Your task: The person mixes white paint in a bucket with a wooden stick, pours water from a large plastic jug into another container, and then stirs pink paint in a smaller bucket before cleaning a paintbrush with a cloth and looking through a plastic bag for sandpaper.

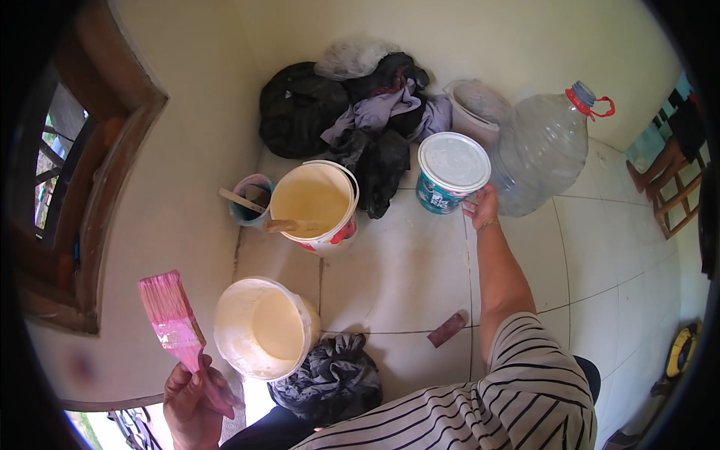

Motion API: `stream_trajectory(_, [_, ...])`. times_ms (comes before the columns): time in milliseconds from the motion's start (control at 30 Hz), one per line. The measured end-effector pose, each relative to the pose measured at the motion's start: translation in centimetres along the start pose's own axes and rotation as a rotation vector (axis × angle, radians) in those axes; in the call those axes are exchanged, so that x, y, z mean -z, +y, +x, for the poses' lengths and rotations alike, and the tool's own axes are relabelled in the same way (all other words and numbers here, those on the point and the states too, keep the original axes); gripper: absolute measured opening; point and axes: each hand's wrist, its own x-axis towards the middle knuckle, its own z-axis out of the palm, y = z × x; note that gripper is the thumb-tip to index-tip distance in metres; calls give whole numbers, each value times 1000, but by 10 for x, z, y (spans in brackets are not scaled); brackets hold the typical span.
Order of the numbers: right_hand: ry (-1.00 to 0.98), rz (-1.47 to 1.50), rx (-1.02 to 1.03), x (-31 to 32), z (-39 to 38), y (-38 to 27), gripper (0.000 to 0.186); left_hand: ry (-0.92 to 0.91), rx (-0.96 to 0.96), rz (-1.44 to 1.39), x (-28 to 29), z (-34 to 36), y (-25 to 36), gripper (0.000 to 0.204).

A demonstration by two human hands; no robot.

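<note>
In my left hand (193, 405), at the lower left, a wide paintbrush (175, 319) is held by its pink handle, its pink-stained bristles pointing up. My right arm stretches far forward, and my right hand (484, 208) grips the lower right side of a teal paint tub (442, 196) with a white lid. Some of those fingers are hidden against the tub. Beside the brush is a tilted white bucket (304, 315) with a pale coating inside. Farther off, a larger bucket (330, 237) of cream-coloured paint has a wooden-handled tool (289, 226) resting in it.
A small pot (255, 216) with a stick stands by the left wall. Dark bags and cloths (307, 105) pile up in the corner. Right of the tub are a pale bucket (469, 124) and a large clear bottle (540, 150). A reddish-brown piece (447, 330) lies on the tiles. Another person's legs (664, 166) show far right.
</note>
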Motion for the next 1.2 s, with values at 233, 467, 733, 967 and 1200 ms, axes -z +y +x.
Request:
stream_trajectory(233, [-85, -123, -29, -4, -20, 16, 82, 3, 22, 61, -18, 6, -8, 32])
stream_trajectory(467, [-176, -168, -53, -30, -59, 38, 84, -33, 41, 51, -31, 7, -8, 32])
stream_trajectory(733, [51, -108, -102, -19, -60, 35, 65, -38, 27, 10, -29, -1, -3, 29])
stream_trajectory(967, [125, -307, 296, -49, -97, -45, 38, -38, -12, -23, -23, -14, 2, 29])
stream_trajectory(1200, [108, -692, 273, -60, -72, -51, 36, -22, -28, -8, -21, -23, 8, 28])
